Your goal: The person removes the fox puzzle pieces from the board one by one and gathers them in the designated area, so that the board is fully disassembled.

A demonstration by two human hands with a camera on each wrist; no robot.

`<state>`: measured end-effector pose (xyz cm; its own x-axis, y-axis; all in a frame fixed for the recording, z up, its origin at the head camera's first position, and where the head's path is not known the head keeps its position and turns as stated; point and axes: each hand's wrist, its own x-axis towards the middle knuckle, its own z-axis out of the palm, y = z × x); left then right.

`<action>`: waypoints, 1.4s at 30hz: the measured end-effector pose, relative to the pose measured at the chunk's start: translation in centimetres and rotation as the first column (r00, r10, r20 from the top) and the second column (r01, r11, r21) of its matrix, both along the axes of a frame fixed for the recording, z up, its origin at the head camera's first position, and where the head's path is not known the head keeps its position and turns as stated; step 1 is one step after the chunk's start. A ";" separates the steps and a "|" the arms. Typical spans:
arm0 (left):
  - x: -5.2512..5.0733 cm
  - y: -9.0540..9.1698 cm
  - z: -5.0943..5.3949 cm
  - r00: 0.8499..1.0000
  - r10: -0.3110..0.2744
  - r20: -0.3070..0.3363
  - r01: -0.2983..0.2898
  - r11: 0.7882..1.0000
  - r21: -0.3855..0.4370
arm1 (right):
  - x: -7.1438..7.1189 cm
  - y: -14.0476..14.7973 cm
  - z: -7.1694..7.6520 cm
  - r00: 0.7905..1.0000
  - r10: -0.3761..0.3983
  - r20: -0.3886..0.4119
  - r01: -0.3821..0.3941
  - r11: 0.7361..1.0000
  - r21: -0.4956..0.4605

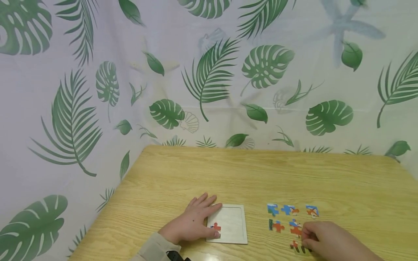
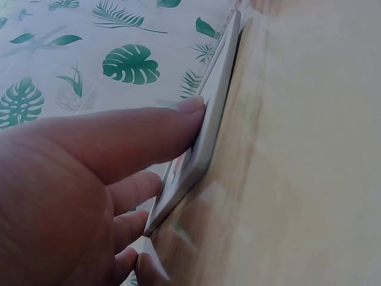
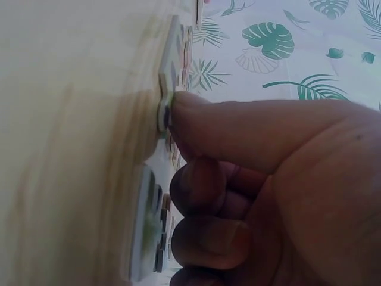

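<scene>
A shallow white puzzle tray [image 1: 233,224] lies on the table, with a red jigsaw piece [image 1: 216,226] in its lower left corner. My left hand [image 1: 197,221] rests over the tray's left side, fingers spread and straight, the thumb pressing by that piece. Its thumb [image 2: 178,119] lies over the tray's edge in the left wrist view. To the right, my right hand [image 1: 321,237] has curled fingers, and its thumb and forefinger pinch at a jigsaw piece [image 3: 165,119] low on the table. The hand hides part of that piece.
Several loose jigsaw pieces lie right of the tray, among them a blue and green one [image 1: 272,209], a fox-face one [image 1: 312,211] and a red one [image 1: 277,226]. Behind the wooden table [image 1: 228,174] hangs a leaf-patterned cloth [image 1: 215,123].
</scene>
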<state>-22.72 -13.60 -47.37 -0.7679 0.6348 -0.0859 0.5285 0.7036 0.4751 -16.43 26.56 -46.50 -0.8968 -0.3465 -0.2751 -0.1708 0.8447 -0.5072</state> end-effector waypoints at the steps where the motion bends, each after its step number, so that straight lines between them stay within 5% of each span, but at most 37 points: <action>1: 0.0 0.0 0.0 1.000 0.000 0.002 0.000 1.000 0.001 | 0.0 0.0 0.0 1.000 0.000 0.000 0.000 1.000 0.000; 14: -0.1 -0.1 -0.1 1.000 -0.004 0.013 0.004 1.000 0.010 | 0.1 -0.1 0.3 1.000 0.006 -0.025 -0.005 1.000 0.018; 23: -0.1 -0.1 0.0 1.000 -0.005 0.020 0.004 1.000 0.013 | 0.4 -1.0 1.7 0.999 -0.018 -0.031 0.016 0.997 -0.071; 35: -0.2 -0.1 -0.2 1.000 -0.016 0.024 0.015 1.000 0.015 | -0.4 -7.8 3.7 0.961 0.100 -0.259 -0.140 0.980 -0.142; 42: -0.3 -0.2 -0.2 1.000 -0.022 0.023 0.021 1.000 0.021 | -1.5 -11.7 3.9 0.959 0.144 -0.243 -0.188 0.968 -0.166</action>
